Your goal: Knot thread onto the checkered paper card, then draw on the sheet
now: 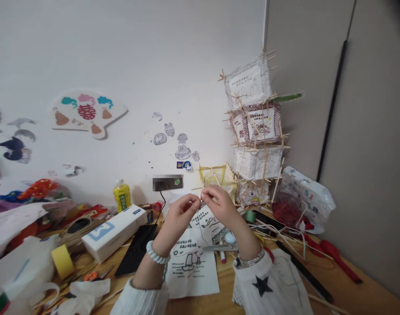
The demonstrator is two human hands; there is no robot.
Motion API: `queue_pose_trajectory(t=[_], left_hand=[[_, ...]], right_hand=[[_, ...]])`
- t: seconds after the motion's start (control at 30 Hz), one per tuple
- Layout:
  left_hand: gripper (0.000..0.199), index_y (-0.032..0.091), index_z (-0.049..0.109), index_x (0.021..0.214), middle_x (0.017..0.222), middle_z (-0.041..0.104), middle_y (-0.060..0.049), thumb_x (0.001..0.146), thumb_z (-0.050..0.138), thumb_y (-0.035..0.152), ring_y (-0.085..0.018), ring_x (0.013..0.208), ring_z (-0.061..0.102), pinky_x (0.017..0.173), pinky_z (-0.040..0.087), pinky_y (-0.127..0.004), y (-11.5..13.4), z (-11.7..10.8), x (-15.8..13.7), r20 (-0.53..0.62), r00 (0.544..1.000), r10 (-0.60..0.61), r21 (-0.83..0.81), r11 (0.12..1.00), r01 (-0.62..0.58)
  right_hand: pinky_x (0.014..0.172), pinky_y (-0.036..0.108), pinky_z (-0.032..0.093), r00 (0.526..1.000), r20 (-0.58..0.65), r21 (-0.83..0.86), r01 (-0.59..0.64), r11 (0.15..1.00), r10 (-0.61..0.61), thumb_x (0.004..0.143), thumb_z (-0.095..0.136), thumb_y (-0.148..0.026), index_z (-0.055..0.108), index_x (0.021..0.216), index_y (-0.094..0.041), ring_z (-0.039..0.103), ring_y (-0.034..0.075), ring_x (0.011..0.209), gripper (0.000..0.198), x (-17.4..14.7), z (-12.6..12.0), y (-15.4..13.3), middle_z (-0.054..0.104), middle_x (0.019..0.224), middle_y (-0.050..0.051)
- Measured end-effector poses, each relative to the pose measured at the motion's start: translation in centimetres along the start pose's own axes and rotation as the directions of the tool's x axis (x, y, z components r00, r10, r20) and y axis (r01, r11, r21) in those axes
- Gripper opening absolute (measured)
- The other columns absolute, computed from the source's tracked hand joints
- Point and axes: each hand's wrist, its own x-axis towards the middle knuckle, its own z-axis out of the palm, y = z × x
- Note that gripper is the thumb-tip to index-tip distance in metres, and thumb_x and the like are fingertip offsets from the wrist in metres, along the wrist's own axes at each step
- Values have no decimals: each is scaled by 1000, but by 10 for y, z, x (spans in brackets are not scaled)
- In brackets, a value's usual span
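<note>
My left hand (183,213) and my right hand (222,205) are raised over the table, fingertips almost meeting. Both are closed in a pinch. A thin dark thread (200,230) hangs from between the fingertips down over the papers; its pinched ends are too small to make out. Beneath my hands lies a white sheet with an ink drawing of a boat (195,271). A second drawn sheet (203,220) is partly hidden behind my fingers. Scissors (221,247) and a marker with a pink end (223,257) lie just below my right hand.
A tiered stick-and-paper lantern (257,124) stands at the back right, with a yellow stick frame (216,175) beside it. Leftward are a white box (114,232), a yellow bottle (122,195), yellow tape (62,261) and a black tablet-like slab (136,251). White cables (290,236) lie right.
</note>
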Motion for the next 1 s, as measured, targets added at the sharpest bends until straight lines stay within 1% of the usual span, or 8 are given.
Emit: queue_pose_trajectory(t=[0.23,0.4,0.6,0.7,0.77,0.87,0.93,1.0], left_hand=[[30,17,51,65,50,36,5,73,55,45,-8,46,29,43,21,-20,5,-1,-2,54,995,-87,-169,981,95],[28,17,51,62,47,33,7,72,56,43,-7,43,27,42,20,-20,9,0,-2,-38,994,-105,-101,990,101],[27,17,54,64,51,38,5,74,55,42,-8,48,32,45,25,-20,8,-1,-2,0,1000,-16,-42,999,16],[27,17,55,64,52,40,5,74,55,42,-8,48,33,46,26,-20,8,-2,-2,10,1000,-2,-33,999,2],[26,17,58,66,55,47,3,73,56,42,-9,50,37,47,29,-20,8,-2,-1,-31,1000,-5,-36,999,4],[27,16,61,66,60,56,0,72,57,42,-12,57,46,53,34,-22,6,-1,0,-119,993,-9,-44,999,4],[29,15,61,63,55,53,0,70,59,43,-12,55,45,52,33,-22,4,-2,2,-178,984,-27,-48,999,19],[30,16,59,62,49,46,3,68,60,45,-9,48,38,47,29,-21,2,-4,3,-228,972,-52,-53,998,41]], right_hand=[[68,27,37,999,-13,-4,40,999,-40,84,44,-25,53,70,-20,48,15,71,18,0,-1,-4,52,69,1],[67,27,36,996,19,-58,84,995,-83,85,44,-24,53,70,-20,47,15,70,17,0,-1,-7,51,68,1],[67,27,36,998,18,-67,61,996,-60,84,46,-24,53,68,-20,47,15,72,18,1,-3,-10,51,68,1],[65,26,38,1000,27,50,-10,999,8,84,46,-26,52,68,-19,47,14,69,18,0,-1,-8,50,68,0],[64,25,40,995,53,204,-95,974,86,84,45,-29,51,72,-19,49,13,68,17,0,3,-6,51,69,-1],[63,26,43,968,180,466,-242,851,176,85,42,-35,48,87,-20,53,12,66,16,-1,9,-6,53,68,-2],[58,25,42,939,262,524,-332,784,223,84,44,-36,46,97,-20,52,12,60,21,-2,11,-6,51,63,-3],[50,23,37,917,283,477,-390,788,283,82,48,-35,47,98,-20,45,10,50,23,-2,13,-7,45,56,-6]])
